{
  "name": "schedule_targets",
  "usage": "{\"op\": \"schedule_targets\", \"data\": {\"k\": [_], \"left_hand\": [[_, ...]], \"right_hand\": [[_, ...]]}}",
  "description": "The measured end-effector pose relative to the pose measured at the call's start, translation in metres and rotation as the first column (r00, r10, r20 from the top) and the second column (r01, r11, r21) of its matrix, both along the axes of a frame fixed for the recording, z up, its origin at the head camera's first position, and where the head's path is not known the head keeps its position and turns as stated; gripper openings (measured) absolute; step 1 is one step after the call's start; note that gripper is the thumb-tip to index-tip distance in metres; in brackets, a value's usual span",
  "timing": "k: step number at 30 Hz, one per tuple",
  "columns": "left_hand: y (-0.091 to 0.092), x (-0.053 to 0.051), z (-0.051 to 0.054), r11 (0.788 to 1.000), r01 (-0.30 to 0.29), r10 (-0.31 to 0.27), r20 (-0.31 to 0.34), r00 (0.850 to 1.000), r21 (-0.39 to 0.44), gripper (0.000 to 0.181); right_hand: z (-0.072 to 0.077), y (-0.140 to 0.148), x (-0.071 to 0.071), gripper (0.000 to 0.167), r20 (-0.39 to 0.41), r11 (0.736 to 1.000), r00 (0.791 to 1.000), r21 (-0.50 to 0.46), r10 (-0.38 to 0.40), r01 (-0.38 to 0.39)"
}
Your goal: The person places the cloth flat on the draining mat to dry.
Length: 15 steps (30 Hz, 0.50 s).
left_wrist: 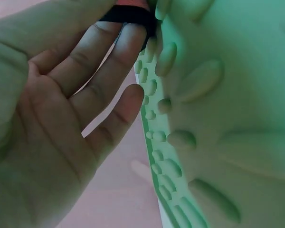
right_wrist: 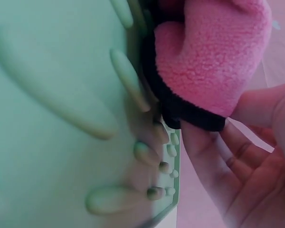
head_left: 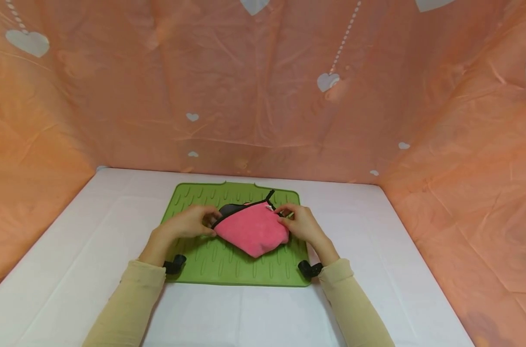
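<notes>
We have a pink plush cloth (head_left: 251, 230) w/ black trim (right_wrist: 190, 114), folded & bunched, approx. mid-mat; a dk grey part (head_left: 230, 209) shows at its upper L, a black loop (head_left: 270, 195) sticks up at the top, and a small white tag (head_left: 269, 207) sits nr the R end. L hand (head_left: 185, 223) pinches the trim at the cloth's L corner betw. thumb & fingers; in L wrist view we note its little finger free of the cloth. R hand (head_left: 305, 224) pinches the trimmed edge at the R end, thumb on the pink side, fingers on the other. Under it all, a green ribbed mat (head_left: 245, 277) lies flat on the white-covered table (head_left: 241, 315). We see a black wrist mount (head_left: 174, 264) by each tan sleeve (head_left: 130, 299). Around the table's back & sides: orange sheeting (head_left: 263, 130) w/ pale hearts (head_left: 328, 82).
</notes>
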<state>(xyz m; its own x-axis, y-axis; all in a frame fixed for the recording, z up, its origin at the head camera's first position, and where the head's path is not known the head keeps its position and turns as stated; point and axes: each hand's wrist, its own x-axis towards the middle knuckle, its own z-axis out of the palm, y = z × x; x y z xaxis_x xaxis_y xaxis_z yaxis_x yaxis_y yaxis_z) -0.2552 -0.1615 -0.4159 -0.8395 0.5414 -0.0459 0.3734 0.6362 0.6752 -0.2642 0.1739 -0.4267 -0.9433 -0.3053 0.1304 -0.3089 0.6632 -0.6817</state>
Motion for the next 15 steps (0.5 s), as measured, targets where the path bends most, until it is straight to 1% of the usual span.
{"op": "schedule_targets", "data": {"k": [3,7,12,15], "left_hand": [[-0.002,0.000,0.001,1.000,-0.012,0.012,-0.010,1.000,0.008,0.034],[-0.007,0.001,0.007,0.998,-0.027,0.030,-0.056,0.998,0.065,0.025],[-0.012,0.006,0.020,0.984,-0.074,0.092,-0.106,0.990,0.161,0.025],[-0.014,0.007,0.028,0.972,-0.095,0.125,-0.130,0.984,0.216,0.025]], "right_hand": [[0.001,-0.001,0.000,0.021,-0.010,1.000,1.000,-0.003,0.001,-0.001],[0.003,-0.001,-0.001,0.020,-0.044,0.999,0.999,-0.041,-0.021,0.019],[0.007,-0.001,-0.001,0.021,-0.101,0.991,0.993,-0.129,-0.055,0.042],[0.011,-0.001,0.000,0.021,-0.115,0.982,0.991,-0.184,-0.073,0.051]]}}
